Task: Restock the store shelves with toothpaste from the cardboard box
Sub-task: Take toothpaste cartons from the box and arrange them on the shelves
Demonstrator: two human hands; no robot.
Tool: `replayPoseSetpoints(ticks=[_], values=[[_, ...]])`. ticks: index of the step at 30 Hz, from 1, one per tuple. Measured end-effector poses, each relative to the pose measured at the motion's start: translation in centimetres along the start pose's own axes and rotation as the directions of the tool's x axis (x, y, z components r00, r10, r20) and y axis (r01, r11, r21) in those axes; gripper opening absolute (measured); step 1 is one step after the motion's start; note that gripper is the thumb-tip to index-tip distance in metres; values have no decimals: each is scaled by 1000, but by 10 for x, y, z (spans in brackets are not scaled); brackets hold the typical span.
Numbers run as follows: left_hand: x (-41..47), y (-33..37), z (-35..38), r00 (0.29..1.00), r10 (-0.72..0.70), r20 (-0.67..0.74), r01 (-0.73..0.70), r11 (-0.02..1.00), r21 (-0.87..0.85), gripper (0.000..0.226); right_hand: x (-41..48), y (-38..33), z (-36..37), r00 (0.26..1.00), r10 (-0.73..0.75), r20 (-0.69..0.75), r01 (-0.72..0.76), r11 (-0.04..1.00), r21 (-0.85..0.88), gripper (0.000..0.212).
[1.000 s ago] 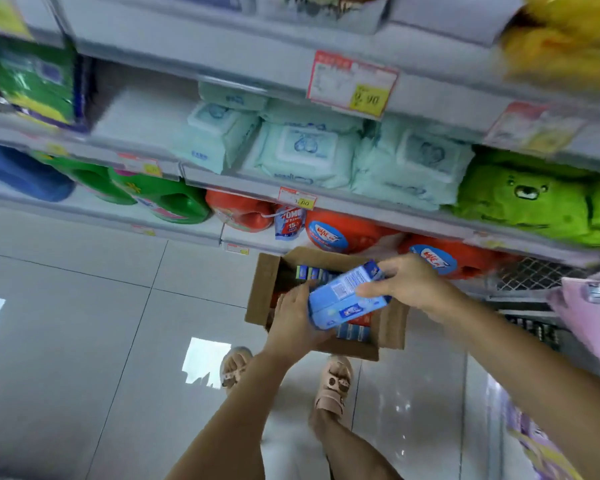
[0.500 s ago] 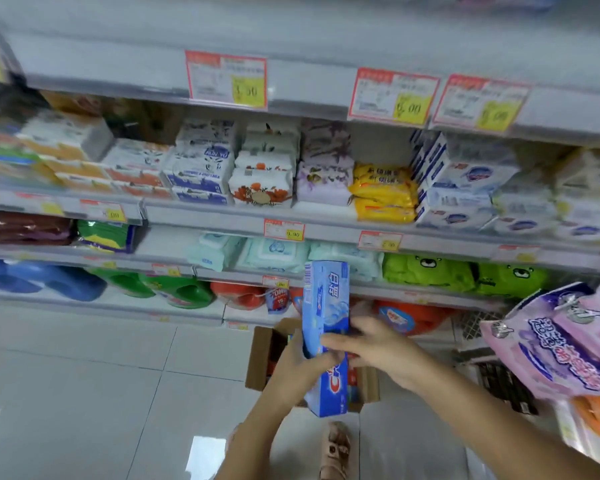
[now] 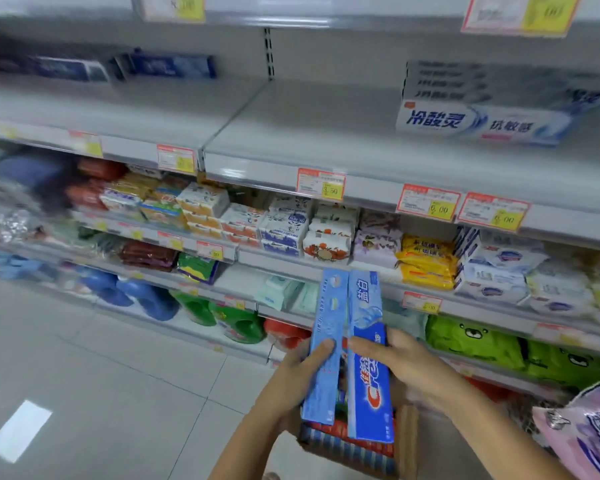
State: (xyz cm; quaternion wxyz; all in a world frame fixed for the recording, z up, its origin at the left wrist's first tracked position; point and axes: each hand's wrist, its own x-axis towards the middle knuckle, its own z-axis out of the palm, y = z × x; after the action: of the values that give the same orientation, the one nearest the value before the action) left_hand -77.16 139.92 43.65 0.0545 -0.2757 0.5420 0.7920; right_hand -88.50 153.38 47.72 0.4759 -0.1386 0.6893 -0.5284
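Toothpaste boxes [image 3: 366, 341]: two, upright, side by side above the cardboard box [image 3: 407, 441]. Left hand [image 3: 291, 379] grip clamped on left one, right hand [image 3: 406, 365] on right. Risk: long boxes, one-handed holds; either may twist loose when raised to the far shelf [image 3: 291, 133].

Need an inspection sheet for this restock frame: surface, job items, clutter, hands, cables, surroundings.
Surface: grey shelf, mostly bare; white toothpaste stack at its right.
Job's things: left toothpaste box and right toothpaste box upright, side by side; cardboard box below, more packs inside.
Clutter: pink bag at lower right.
Hands: left hand grips left toothpaste box; right hand grips right toothpaste box.
Cables: nothing seen.
Surroundings: soap packs, detergent bottles on lower shelves; price tags; tiled floor.
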Motion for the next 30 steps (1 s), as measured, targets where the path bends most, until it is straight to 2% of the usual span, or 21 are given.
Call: replayPoseSetpoints(ticks=[2, 4, 7, 10, 13, 16, 19, 22, 26, 28, 30], values=[[-6, 11, -6, 999, 34, -39, -36, 999, -38, 39, -4, -14, 2, 1000, -25, 1, 25, 1000, -14, 24], [-12, 22, -13, 996, 75, -51, -79, 993, -87, 45, -6, -29, 5, 999, -45, 3, 45, 997, -56, 23], [-19, 41, -21, 989, 108, -105, -127, 972, -197, 44, -7, -51, 10, 995, -95, 20, 96, 992, -76, 36], [-28, 60, -30, 987, 90, -130, -132, 920, -370, 42, -7, -69, 16, 991, -131, 23, 132, 990, -55, 37], [-34, 81, -37, 987, 76, -142, -140, 844, -517, 51, -7, -86, 20, 989, -142, 31, 144, 986, -84, 49], [-36, 100, -49, 979, 69, -191, -155, 863, -481, 46, -10, -102, 24, 988, -151, 39, 153, 987, -54, 44], [-35, 115, -64, 971, 69, -231, -179, 848, -499, 57, -11, -113, 28, 983, -169, 68, 170, 985, -21, 47], [-37, 129, -74, 982, 107, -155, -183, 747, -639, 48, -10, -124, 33, 982, -186, 34, 187, 982, -8, 37], [-46, 141, -77, 984, 175, -37, -145, 659, -738, 44, -6, -137, 40, 971, -238, 37, 238, 971, 2, 46], [-49, 144, -75, 979, 196, -55, -177, 682, -710, 44, -4, -141, 43, 969, -246, 30, 245, 969, 21, 48], [-46, 145, -73, 971, 196, -135, -238, 778, -581, 40, -2, -142, 44, 967, -253, 22, 253, 967, 22, 51]])
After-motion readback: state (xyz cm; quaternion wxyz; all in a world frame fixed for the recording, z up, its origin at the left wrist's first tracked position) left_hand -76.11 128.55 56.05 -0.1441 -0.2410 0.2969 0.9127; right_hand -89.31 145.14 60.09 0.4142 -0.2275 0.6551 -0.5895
